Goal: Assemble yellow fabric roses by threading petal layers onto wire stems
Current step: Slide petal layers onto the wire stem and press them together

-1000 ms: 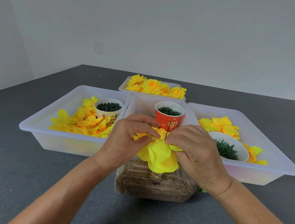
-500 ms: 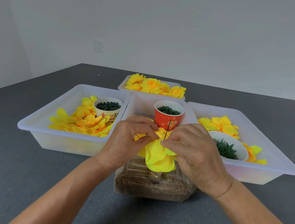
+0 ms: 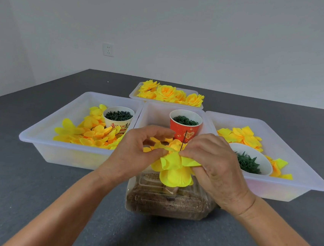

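A bright yellow petal layer point(image 3: 174, 172) sits on a thin dark wire stem point(image 3: 183, 141) that stands upright above a clear box of brown filling point(image 3: 168, 203). My left hand point(image 3: 133, 155) pinches the layer's left edge between thumb and forefinger. On the other side, my right hand point(image 3: 214, 165) pinches the right edge, right beside the wire. The wire's lower part is hidden by the petals.
Three clear bins surround the work: the left bin point(image 3: 39, 142) holds loose petals and a cup of green pieces point(image 3: 118, 118), the middle one a red cup point(image 3: 185, 124), the right bin point(image 3: 298, 182) petals and a white bowl of green calyxes point(image 3: 251, 161). Finished roses point(image 3: 169, 93) fill a far tray.
Both hands have pushed the petal layer a little lower down the wire and spread it sideways. The wire tip now shows more above the petals.
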A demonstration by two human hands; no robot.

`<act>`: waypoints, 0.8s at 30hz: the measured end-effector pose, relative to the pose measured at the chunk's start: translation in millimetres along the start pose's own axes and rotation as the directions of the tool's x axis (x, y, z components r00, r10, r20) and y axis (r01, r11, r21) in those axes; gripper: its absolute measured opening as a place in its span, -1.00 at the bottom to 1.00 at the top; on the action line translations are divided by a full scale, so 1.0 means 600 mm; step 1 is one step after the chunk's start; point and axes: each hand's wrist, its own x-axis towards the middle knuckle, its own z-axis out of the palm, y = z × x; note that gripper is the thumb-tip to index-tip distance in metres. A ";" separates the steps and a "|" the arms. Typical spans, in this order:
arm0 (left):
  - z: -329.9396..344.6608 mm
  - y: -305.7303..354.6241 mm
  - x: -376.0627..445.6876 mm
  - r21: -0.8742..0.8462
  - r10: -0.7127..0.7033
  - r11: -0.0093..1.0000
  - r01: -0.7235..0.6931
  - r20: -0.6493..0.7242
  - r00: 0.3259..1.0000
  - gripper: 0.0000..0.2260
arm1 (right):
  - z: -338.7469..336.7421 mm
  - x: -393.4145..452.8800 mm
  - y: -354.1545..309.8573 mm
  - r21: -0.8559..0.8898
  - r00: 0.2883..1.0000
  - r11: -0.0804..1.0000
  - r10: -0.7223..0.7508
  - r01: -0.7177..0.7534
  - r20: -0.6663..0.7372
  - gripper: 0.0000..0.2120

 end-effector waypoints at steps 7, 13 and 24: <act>-0.004 0.008 -0.001 -0.003 -0.027 1.000 0.028 0.157 0.987 -0.70 | -0.002 0.003 -0.007 0.022 0.998 0.998 0.065 -0.066 0.018 -0.84; -0.003 0.006 0.006 0.060 0.005 0.998 -0.011 0.098 0.995 -0.66 | -0.004 0.001 -0.011 0.062 0.989 0.987 0.148 -0.148 0.000 -0.88; -0.021 0.007 -0.001 0.028 -0.047 0.999 0.041 0.247 0.968 -0.60 | 0.002 0.005 -0.015 0.149 0.979 0.969 0.201 -0.196 -0.019 -0.90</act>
